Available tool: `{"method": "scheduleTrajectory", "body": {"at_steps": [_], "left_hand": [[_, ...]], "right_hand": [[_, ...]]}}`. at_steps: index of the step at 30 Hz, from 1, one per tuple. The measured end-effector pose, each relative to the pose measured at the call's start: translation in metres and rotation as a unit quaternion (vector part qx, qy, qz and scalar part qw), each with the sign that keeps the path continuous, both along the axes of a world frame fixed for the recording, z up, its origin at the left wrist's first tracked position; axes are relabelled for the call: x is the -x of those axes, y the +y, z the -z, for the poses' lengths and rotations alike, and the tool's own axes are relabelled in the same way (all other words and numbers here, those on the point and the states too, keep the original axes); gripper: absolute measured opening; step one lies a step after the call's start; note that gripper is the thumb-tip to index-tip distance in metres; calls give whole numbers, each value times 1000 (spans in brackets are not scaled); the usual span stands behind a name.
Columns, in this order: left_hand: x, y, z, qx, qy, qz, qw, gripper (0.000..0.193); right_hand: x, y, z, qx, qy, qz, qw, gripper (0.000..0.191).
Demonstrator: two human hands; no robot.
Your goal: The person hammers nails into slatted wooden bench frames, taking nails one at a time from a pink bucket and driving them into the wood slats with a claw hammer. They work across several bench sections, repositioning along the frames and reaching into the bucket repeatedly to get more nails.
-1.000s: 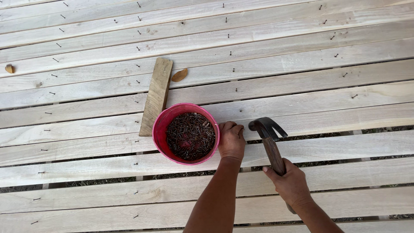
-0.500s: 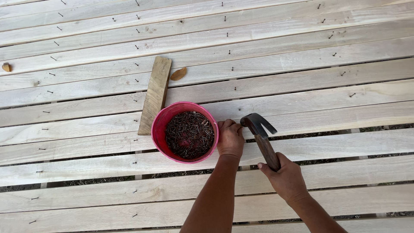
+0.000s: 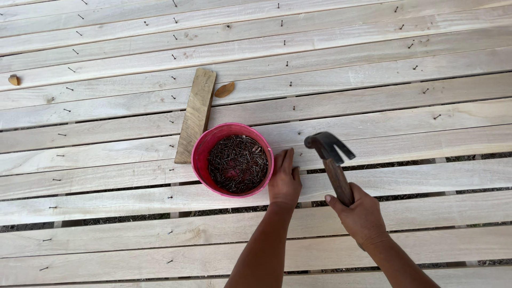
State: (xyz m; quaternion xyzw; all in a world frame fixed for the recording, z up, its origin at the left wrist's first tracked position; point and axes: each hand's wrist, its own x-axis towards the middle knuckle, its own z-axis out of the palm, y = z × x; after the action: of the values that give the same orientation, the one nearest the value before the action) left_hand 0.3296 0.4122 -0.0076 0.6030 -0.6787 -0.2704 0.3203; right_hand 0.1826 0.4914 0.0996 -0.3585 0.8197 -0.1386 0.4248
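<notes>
My right hand (image 3: 361,213) grips the wooden handle of a claw hammer (image 3: 330,160), its dark head raised a little above the pale planks. My left hand (image 3: 284,178) rests flat on a plank just right of a pink bowl (image 3: 201,154) full of dark nails, fingers together and pointing away from me. Whether a nail is under the fingers is hidden. The hammer head hangs just right of my left fingertips.
A short loose wooden board (image 3: 196,113) lies beside the bowl's far left. A dry leaf (image 3: 224,89) lies near it, another leaf (image 3: 13,80) far left. The deck planks (image 3: 373,74) carry several half-driven nails, with dark gaps between the nearer planks.
The hammer has swung left and up, its head closer to my left hand. My left hand stays on the plank by the bowl.
</notes>
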Motion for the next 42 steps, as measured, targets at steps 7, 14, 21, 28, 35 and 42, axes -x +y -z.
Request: {"method": "scheduleTrajectory", "body": {"at_steps": [7,14,21,28,35,42], "left_hand": [[-2,14,8,26,-147,54,987,53],[1,8,6,2,-204,83,975,54],[6,4,7,-24,-248,103,963,48],[8,2,8,-7,-250,94,964,46],[7,1,6,-61,-247,105,961,46],[10,-2,9,-49,-261,99,959,44]], "right_hand": [[0,3,1,142,2,-34,989,34],[-2,-8,9,-51,29,-46,997,36],[-3,-2,18,-26,26,-30,999,30],[6,0,37,45,64,-34,996,38],[8,6,49,-16,39,-32,999,27],[0,5,30,76,53,-27,995,28]]}}
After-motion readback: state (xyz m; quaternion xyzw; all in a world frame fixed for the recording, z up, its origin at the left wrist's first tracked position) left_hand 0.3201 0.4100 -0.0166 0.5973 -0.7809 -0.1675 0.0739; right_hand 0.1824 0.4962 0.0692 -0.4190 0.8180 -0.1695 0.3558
